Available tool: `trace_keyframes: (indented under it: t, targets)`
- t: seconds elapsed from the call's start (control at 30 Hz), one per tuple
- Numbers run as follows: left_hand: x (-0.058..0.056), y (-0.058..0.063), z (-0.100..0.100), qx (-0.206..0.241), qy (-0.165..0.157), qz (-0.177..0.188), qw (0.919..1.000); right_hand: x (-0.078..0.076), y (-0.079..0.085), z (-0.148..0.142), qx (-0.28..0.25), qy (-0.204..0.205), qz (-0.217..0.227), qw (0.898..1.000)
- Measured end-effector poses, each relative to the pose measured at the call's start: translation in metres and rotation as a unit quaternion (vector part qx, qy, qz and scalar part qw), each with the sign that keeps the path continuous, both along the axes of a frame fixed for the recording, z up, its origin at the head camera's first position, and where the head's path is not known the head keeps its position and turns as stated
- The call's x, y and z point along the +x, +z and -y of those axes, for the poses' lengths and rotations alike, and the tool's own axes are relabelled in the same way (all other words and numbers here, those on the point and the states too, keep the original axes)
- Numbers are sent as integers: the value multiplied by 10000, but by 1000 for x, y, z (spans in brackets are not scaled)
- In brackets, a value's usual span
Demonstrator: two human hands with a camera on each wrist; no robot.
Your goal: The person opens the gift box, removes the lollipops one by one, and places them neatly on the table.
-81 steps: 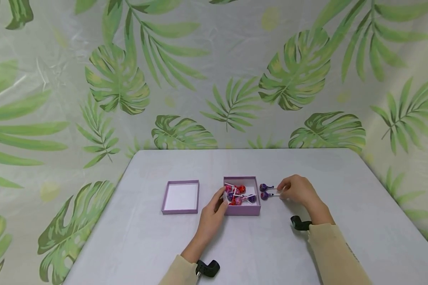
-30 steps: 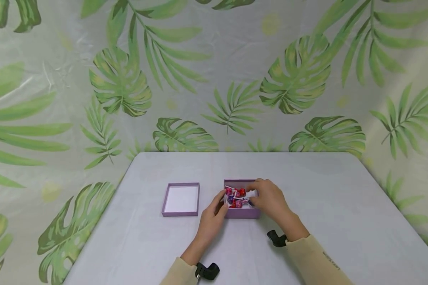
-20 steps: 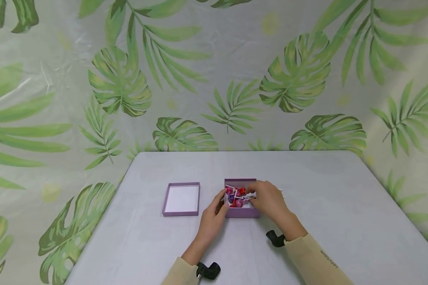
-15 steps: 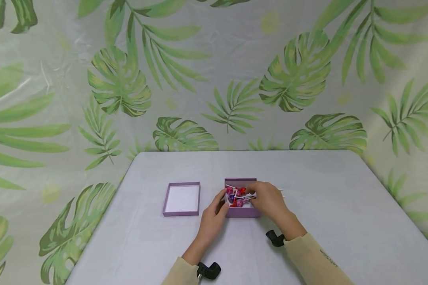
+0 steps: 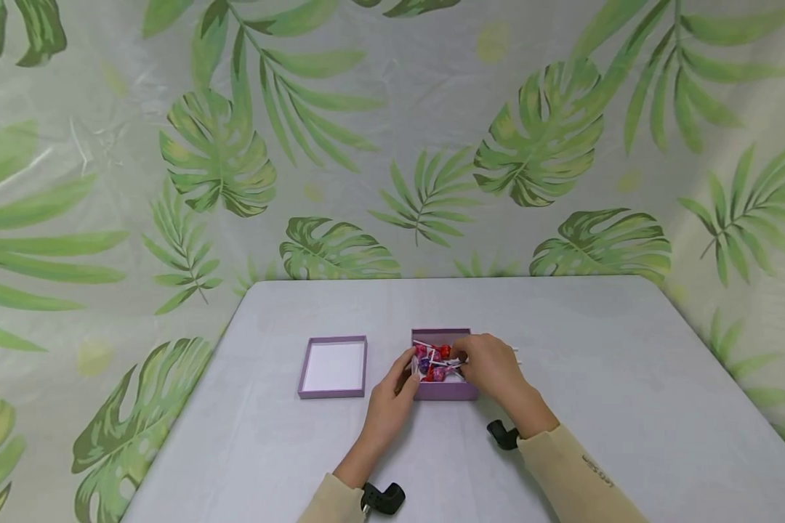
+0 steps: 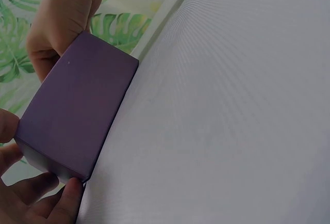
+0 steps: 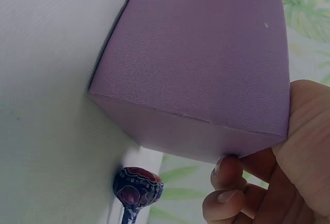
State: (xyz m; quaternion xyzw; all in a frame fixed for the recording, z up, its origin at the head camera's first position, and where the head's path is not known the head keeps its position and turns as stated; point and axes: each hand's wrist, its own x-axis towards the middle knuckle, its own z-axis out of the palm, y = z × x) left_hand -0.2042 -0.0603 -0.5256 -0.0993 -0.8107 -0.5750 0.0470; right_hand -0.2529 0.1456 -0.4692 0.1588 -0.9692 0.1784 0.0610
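A purple open box [image 5: 445, 391] holds several wrapped lollipops [image 5: 438, 373], red, pink and purple, with white sticks. My left hand [image 5: 387, 398] grips the box's left side, its thumb at the near corner and fingers along the wall, as the left wrist view [image 6: 38, 198] shows. My right hand [image 5: 497, 367] reaches over the right wall, with curled thumb and fingertips pinching a lollipop inside; its head is hidden by the fingers. Right of the box, a dark purple lollipop [image 7: 138, 187] lies on the table, and two white sticks show past my right hand.
The purple lid [image 5: 332, 394] lies with its white inside up, left of the box. The white table [image 5: 288, 465] ends at a leaf-patterned curtain [image 5: 432, 109] behind. Black wrist cameras sit on both forearms.
My right hand has moved left from the two lollipops beside the box to the lollipops inside it, and its fingertips have closed together there. My left hand stays on the box.
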Motion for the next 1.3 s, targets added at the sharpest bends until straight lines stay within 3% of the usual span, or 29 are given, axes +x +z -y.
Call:
trace_keyframes:
  t: [0.37,0.63,0.87,1.03,1.3]
  targets:
    - [-1,-4,1,48,-26,-1,10000,-1,2,2,377,-26,79,9993]
    - [0,-5,1,87,-44,-12,10000,-3,-1,-4,126,210,93,9997]
    - [0,-6,1,66,-66,-41,9999,-3,0,-10,-72,546,-293,9981]
    - [-1,-5,1,56,-40,-6,10000,-2,3,-9,-85,687,-277,9972]
    - [-1,-5,1,71,-14,17,10000,-4,2,-9,-457,683,-330,9961]
